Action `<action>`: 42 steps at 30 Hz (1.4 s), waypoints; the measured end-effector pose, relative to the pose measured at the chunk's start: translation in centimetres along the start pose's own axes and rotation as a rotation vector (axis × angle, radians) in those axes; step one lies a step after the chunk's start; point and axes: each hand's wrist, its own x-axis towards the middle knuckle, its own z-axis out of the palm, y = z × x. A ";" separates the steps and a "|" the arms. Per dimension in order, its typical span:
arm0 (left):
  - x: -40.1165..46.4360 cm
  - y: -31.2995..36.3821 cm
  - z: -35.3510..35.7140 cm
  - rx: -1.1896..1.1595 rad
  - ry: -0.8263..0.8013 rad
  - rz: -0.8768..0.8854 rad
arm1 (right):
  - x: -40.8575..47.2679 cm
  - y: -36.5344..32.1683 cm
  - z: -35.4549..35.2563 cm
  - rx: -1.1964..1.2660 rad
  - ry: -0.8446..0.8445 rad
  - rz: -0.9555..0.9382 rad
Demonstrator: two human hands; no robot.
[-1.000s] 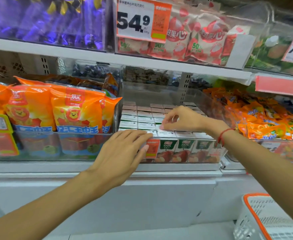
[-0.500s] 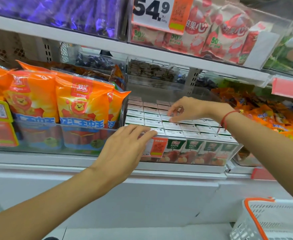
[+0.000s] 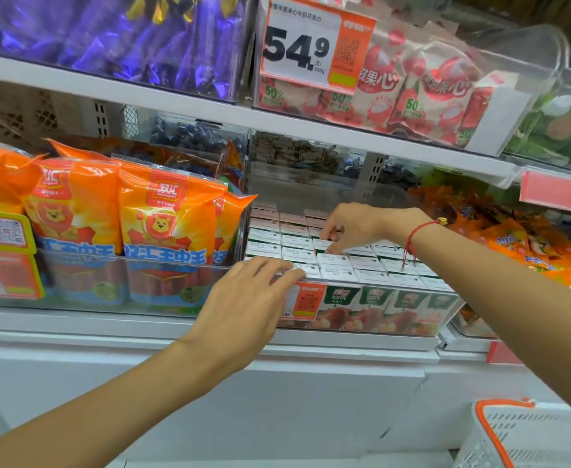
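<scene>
Down on a white shop shelf [image 3: 74, 332], juice cartons [image 3: 365, 265] fill a clear bin [image 3: 311, 184] beside orange sausage packs [image 3: 162, 224]. Left grip [image 3: 243, 309] rests flat-fingered on the front row; right grip [image 3: 355, 224] pinches one mid-bin.

One head-worn wide-angle view, close to the shelf [image 3: 108, 327], faces forward and slightly down onto the cartons [image 3: 366, 265] within arm's reach.
</scene>
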 end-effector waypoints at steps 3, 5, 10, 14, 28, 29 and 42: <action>0.0 0.1 -0.1 -0.007 -0.019 -0.012 | -0.6 0.4 0.2 0.012 0.040 -0.023; 0.1 0.1 -0.2 -0.013 -0.028 -0.015 | -1.6 0.8 -0.4 0.085 0.106 -0.024; 0.2 0.2 -0.4 0.000 -0.044 -0.021 | -6.0 0.1 -1.4 0.303 0.380 -0.024; 0.1 0.4 -0.8 0.000 -0.059 -0.031 | -11.0 -2.6 0.2 0.551 0.699 -0.062; 0.1 7.3 -4.4 -1.312 -0.238 -0.512 | -17.7 -8.8 6.9 1.371 0.728 0.108; -0.1 7.4 -4.2 -1.318 -0.241 -0.513 | -17.7 -8.6 7.2 1.380 0.708 0.123; -0.9 6.9 -2.0 -1.391 -0.165 -0.690 | -17.8 -7.7 9.0 1.523 0.255 0.105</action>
